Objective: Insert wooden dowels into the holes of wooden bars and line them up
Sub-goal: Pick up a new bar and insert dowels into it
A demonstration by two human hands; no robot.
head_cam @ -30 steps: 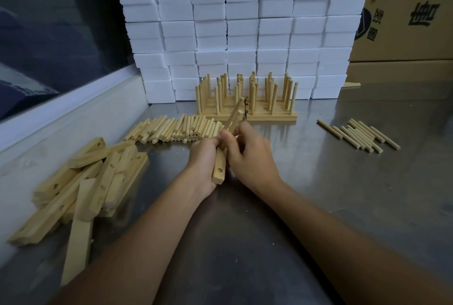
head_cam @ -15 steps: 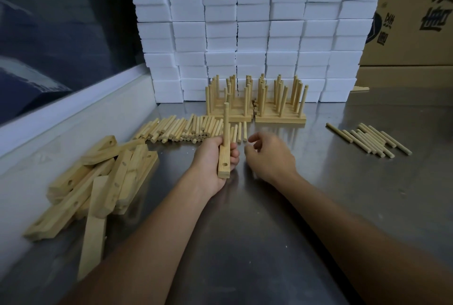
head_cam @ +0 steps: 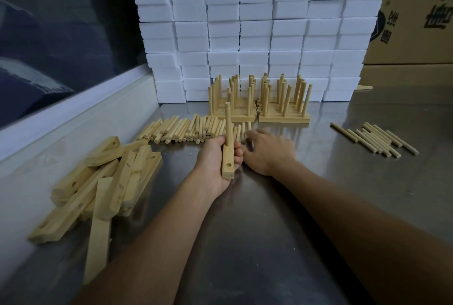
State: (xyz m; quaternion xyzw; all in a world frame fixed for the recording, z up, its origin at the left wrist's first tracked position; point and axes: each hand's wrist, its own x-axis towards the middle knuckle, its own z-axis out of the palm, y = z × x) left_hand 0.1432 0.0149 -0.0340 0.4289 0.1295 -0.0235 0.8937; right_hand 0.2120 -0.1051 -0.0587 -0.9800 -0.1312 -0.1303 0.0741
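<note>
Wooden bar (head_cam: 227, 163) in your left hand (head_cam: 215, 157): your fingers are curled round it, holding it off the steel table (head_cam: 282, 243) with its near end toward you. One dowel (head_cam: 228, 124) stands upright from the bar's far part, so that hole looks filled; the hole near the close end is plainly still empty. Your right hand (head_cam: 268, 151) holds nothing, fingers loosely spread and reaching over the right-hand end of the row of loose dowels (head_cam: 186, 129) that lies flat just beyond both hands. I judge you are about to pick the next dowel for that open hole.

As for progress, two groups of finished bars (head_cam: 259, 108) with upright dowels stand side by side against the wall of white foam blocks (head_cam: 245, 22), already lined up. I cannot count the bars in them exactly, since the dowels overlap.

What remains looks like a good share of the job. A loose heap of undowelled bars (head_cam: 98, 187) lies at your left, near the table's raised edge, holes showing. A smaller bunch of spare dowels (head_cam: 377, 139) lies well apart at your right, in front of the cardboard box (head_cam: 416, 22).
</note>
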